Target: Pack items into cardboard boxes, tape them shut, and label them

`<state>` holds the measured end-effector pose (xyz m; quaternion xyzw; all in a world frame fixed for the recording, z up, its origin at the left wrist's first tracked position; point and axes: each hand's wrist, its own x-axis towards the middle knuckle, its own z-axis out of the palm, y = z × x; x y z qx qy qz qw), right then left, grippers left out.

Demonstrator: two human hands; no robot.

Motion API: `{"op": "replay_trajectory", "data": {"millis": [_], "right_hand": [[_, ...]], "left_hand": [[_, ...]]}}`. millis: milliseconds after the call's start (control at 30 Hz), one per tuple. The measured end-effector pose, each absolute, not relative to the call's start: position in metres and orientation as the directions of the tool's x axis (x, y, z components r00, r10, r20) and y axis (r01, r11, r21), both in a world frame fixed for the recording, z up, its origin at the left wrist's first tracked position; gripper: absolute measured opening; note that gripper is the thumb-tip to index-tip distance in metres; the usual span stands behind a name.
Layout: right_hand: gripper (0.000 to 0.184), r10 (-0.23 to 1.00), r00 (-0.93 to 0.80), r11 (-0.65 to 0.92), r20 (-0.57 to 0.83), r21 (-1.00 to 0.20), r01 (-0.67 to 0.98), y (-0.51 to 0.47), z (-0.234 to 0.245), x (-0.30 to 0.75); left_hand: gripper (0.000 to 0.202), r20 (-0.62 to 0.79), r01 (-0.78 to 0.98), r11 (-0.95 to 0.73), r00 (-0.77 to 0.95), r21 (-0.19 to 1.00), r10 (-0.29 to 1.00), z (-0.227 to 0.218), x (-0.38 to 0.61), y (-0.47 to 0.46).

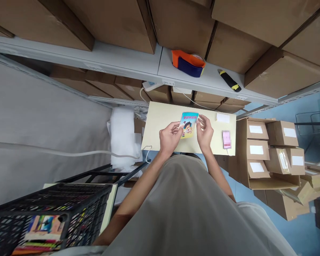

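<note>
A small picture book (188, 125) with a blue and yellow cover, pink lettering and a cartoon child is held over the cream table (160, 113). My left hand (171, 138) grips its lower left edge, with the thumb lying on the cover. On the other side, the fingertips of my right hand (205, 132) close on the upper right edge. The cover faces me; the book's back is hidden. To the right of my right hand lie a white slip or label stack (223, 117) and a pink, partly blurred device (226, 139) with a cable.
Above the table, a shelf (128, 64) bears cardboard boxes, an orange and blue tape dispenser (188, 64) and a black and yellow box cutter (229, 80). A black crate (88, 209) with books stands lower left. Labelled cartons (258, 149) fill the right side. A cable (96, 153) crosses at left.
</note>
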<state>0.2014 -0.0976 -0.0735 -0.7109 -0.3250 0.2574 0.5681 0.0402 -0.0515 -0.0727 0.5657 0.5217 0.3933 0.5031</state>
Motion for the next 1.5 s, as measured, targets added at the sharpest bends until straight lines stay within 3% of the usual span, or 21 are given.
{"op": "replay_trajectory", "data": {"millis": [200, 333, 400, 467, 600, 667, 800, 933, 1033, 1167, 1267, 1333, 1400, 1500], "right_hand": [[0.056, 0.828, 0.560, -0.112, -0.034, -0.988, 0.105, -0.108, -0.055, 0.172], [0.052, 0.799, 0.600, -0.094, -0.042, -0.994, 0.055, -0.107, -0.051, 0.175], [0.053, 0.816, 0.574, -0.086, -0.065, -0.996, 0.010, -0.106, -0.050, 0.186], [0.057, 0.842, 0.528, -0.101, -0.114, -0.993, -0.053, -0.107, -0.050, 0.198], [0.066, 0.852, 0.488, -0.141, -0.190, -0.981, -0.135, -0.109, -0.056, 0.211], [0.069, 0.849, 0.484, -0.158, -0.211, -0.976, -0.149, -0.108, -0.062, 0.213], [0.069, 0.834, 0.512, -0.174, -0.207, -0.978, -0.112, -0.106, -0.073, 0.215], [0.053, 0.793, 0.608, -0.108, -0.025, -0.989, 0.101, -0.107, -0.068, 0.214], [0.045, 0.808, 0.586, -0.077, 0.067, -0.973, 0.217, -0.112, -0.057, 0.203], [0.051, 0.832, 0.555, -0.050, 0.025, -0.991, 0.121, -0.117, -0.047, 0.186], [0.056, 0.819, 0.574, -0.069, -0.010, -0.994, 0.080, -0.119, -0.046, 0.188], [0.060, 0.826, 0.562, -0.093, -0.038, -0.993, 0.069, -0.121, -0.048, 0.198], [0.062, 0.845, 0.531, -0.113, -0.072, -0.992, 0.047, -0.125, -0.049, 0.210], [0.063, 0.856, 0.509, -0.117, -0.088, -0.993, 0.025, -0.133, -0.053, 0.227]], "left_hand": [[0.028, 0.268, 0.248, -0.326, 0.242, 0.912, 0.933, -0.064, 0.044, -0.060], [0.027, 0.303, 0.219, -0.383, 0.324, 0.897, 0.896, -0.060, 0.042, -0.064], [0.037, 0.235, 0.221, -0.290, 0.244, 0.931, 0.941, -0.061, 0.037, -0.057], [0.056, 0.072, 0.157, -0.101, 0.180, 0.982, 0.981, -0.064, 0.031, -0.047], [0.069, -0.285, -0.050, 0.319, 0.333, 0.947, 0.899, -0.072, 0.022, -0.033], [0.067, -0.346, -0.104, 0.406, 0.361, 0.908, 0.866, -0.074, 0.022, -0.035], [0.066, -0.364, -0.157, 0.420, 0.292, 0.894, 0.884, -0.076, 0.028, -0.046], [0.066, -0.272, -0.139, 0.293, 0.154, 0.946, 0.950, -0.074, 0.035, -0.056], [0.054, -0.082, -0.010, 0.084, 0.126, 0.996, 0.989, -0.067, 0.041, -0.066], [0.031, 0.279, 0.205, -0.340, 0.275, 0.918, 0.920, -0.059, 0.051, -0.084], [0.025, 0.397, 0.262, -0.498, 0.354, 0.827, 0.847, -0.060, 0.053, -0.089], [0.031, 0.367, 0.315, -0.445, 0.276, 0.838, 0.888, -0.064, 0.049, -0.085], [0.046, 0.242, 0.336, -0.293, 0.185, 0.895, 0.952, -0.070, 0.042, -0.076], [0.060, -0.052, 0.209, -0.014, 0.306, 0.978, 0.951, -0.080, 0.035, -0.065]]}}
